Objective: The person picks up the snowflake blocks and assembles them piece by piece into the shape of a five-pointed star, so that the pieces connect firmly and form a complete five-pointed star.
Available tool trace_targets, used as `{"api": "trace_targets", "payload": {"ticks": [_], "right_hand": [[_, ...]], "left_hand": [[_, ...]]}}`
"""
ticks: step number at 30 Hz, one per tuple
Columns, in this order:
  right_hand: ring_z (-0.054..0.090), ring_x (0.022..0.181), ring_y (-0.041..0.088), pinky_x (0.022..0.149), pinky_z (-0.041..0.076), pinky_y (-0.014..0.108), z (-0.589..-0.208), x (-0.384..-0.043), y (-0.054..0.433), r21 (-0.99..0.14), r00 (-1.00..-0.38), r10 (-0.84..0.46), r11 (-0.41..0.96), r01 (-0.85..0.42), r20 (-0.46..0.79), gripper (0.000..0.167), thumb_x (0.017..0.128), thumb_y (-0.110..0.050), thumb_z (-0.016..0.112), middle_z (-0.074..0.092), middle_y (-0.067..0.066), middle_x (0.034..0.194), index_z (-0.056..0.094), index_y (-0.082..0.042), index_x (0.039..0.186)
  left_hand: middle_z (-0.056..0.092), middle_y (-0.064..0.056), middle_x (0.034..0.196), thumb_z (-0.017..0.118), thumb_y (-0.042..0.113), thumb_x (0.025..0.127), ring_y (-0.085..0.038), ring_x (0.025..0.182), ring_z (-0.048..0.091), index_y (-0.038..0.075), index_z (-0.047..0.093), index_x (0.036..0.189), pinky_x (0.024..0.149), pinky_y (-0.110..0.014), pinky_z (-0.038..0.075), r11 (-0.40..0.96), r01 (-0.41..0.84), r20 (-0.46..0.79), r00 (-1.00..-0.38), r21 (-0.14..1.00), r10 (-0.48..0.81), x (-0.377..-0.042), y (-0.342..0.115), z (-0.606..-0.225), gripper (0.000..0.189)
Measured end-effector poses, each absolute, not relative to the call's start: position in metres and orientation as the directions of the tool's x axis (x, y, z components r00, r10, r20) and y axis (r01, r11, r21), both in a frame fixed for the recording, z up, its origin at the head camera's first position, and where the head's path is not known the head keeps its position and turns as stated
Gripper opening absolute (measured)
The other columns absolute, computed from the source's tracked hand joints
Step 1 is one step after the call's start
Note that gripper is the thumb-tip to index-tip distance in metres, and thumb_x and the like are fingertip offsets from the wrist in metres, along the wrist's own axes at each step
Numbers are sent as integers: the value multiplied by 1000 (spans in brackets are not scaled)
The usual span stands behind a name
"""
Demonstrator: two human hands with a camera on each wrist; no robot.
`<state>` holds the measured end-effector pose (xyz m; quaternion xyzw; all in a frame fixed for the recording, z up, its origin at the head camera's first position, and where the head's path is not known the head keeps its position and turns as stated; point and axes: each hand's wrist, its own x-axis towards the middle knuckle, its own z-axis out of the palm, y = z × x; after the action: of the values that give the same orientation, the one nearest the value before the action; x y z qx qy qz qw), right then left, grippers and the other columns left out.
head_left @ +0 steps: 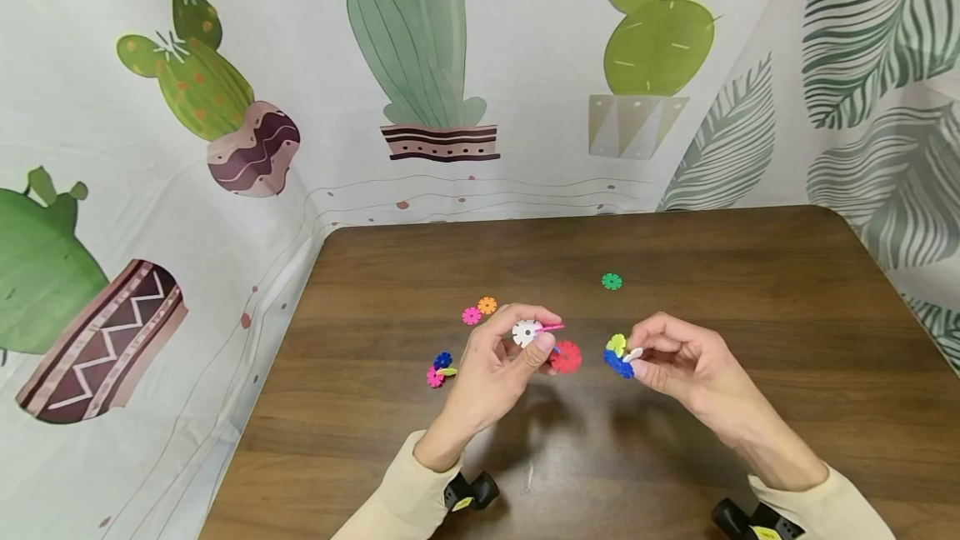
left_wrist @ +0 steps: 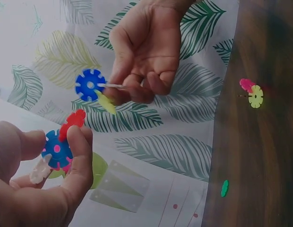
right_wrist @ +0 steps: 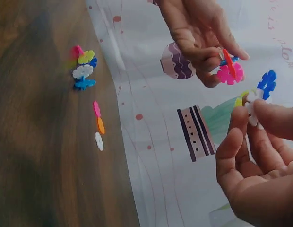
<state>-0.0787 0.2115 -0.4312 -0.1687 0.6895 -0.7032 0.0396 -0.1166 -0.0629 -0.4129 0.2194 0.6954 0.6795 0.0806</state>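
My left hand (head_left: 487, 377) holds a joined cluster of notched plastic discs between thumb and fingers. A white disc (head_left: 526, 333), a red disc (head_left: 566, 357), a blue disc (left_wrist: 53, 156) and a pink disc (right_wrist: 226, 75) show in it. To the right, my right hand (head_left: 693, 365) pinches a white disc (right_wrist: 251, 111) between thumb and finger. Fitted to that piece are a blue disc (left_wrist: 90, 77) and a yellow disc (left_wrist: 107, 103). Both clusters are held up off the table, a short gap apart. Fingers hide part of each cluster.
Left of my left hand, a pink disc (head_left: 471, 316) and an orange disc (head_left: 487, 305) lie on the wooden table (head_left: 390, 265). Another cluster (head_left: 435, 377) sits nearer its left edge. Farther back is a green disc (head_left: 611, 282). A printed cloth (head_left: 525, 182) hangs behind.
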Motion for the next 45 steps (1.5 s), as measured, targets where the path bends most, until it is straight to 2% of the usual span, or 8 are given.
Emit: {"api": "trace_targets", "payload": {"ticks": [4,7,12,22,26,32,39,45], "right_hand": [[74,91,7,77,61,23,-429,-76,209,-977,-918,-335,-50,-209,213,28,94,18,66,78,-8,103,65,-7,108],[74,90,7,78,62,22,-429,-73,207,-961,-884,-380,-58,-269,270,32,91,22,66,76,-9,103,65,-6,106],[73,89,10,81,62,22,-429,-70,203,-922,-815,-439,-92,-377,377,38,88,28,65,73,-4,103,66,-5,106],[70,90,14,84,61,22,-427,-69,201,-888,-768,-458,-123,-444,447,40,87,30,63,71,3,101,66,-4,108],[69,91,14,86,61,22,-426,-68,200,-881,-761,-458,-122,-458,459,41,86,30,64,71,4,101,66,-4,109],[69,94,14,90,61,22,-423,-66,199,-878,-762,-455,-111,-466,462,41,86,29,65,71,4,102,67,-5,109],[68,96,14,93,60,22,-418,-64,195,-865,-753,-452,-95,-492,478,41,86,28,67,72,4,101,68,-7,107],[69,95,12,90,60,22,-414,-63,190,-860,-761,-451,-30,-509,466,41,86,25,70,74,1,100,69,-12,106]], "left_hand": [[73,-10,124,73,20,104,-3,63,57,9,72,127,59,-19,51,20,252,224,-889,967,399,-116,-63,-414,26],[73,-11,119,75,20,103,-5,62,46,11,72,124,55,-18,41,22,276,248,-893,961,376,-116,-63,-415,24],[71,-11,109,77,19,101,-7,61,45,13,73,118,53,-20,36,7,272,254,-905,962,343,-117,-63,-415,19],[65,-20,108,81,19,97,-6,78,63,6,68,126,65,-17,53,-142,201,242,-880,969,408,-115,-65,-413,34],[64,-25,125,78,15,99,-7,87,66,3,64,135,68,-17,54,-181,169,236,-855,969,462,-114,-66,-411,40],[64,-18,143,71,11,103,-17,97,70,8,60,145,69,-17,55,-165,217,271,-825,962,496,-114,-68,-411,43],[65,-24,140,73,4,101,-9,98,69,6,61,142,75,-15,57,-194,255,317,-830,947,459,-111,-64,-410,43],[63,-20,137,75,0,98,-7,102,71,7,65,137,82,-18,63,-167,303,346,-833,938,432,-104,-61,-408,41]]}}
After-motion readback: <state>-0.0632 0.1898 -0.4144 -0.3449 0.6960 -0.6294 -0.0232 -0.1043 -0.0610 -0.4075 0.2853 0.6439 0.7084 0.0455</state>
